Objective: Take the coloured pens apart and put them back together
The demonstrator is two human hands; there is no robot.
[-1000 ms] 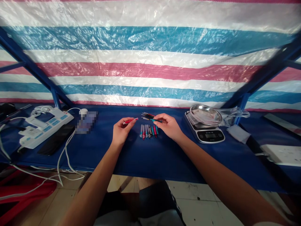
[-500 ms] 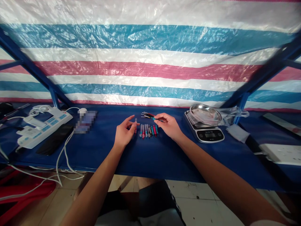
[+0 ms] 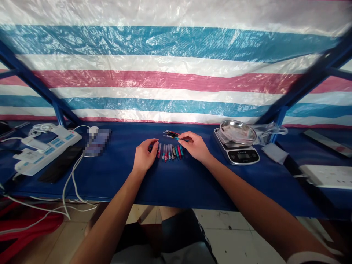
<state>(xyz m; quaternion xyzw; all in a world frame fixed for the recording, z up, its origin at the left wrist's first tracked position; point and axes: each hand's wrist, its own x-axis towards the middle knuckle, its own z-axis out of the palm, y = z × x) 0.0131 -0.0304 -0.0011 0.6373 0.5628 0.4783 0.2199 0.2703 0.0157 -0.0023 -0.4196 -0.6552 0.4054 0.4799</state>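
Several pen barrels (image 3: 172, 152) in red, clear, grey, pink and teal lie side by side on the blue table (image 3: 176, 183). Just left of this row is my left hand (image 3: 146, 154), its thumb and fingers curled near the leftmost red pen (image 3: 159, 150); what lies between the fingertips is too small to make out. Behind the row, thin pen refills (image 3: 171, 134) rest in a loose bunch. My right hand (image 3: 194, 146) is at the right end of that bunch, its thumb and forefinger closed on a small teal piece (image 3: 178, 139).
A kitchen scale (image 3: 243, 156) with a metal bowl (image 3: 238, 131) stands at the right, beside plastic bags. At the left are a white power strip (image 3: 46, 150), a black phone (image 3: 60, 165) and white cables. A striped sheet hangs behind.
My left hand's fingers have drawn in from a more spread pose, and the red pen beside them now lies in line with the row. My right hand has barely moved. The view has shifted slightly.
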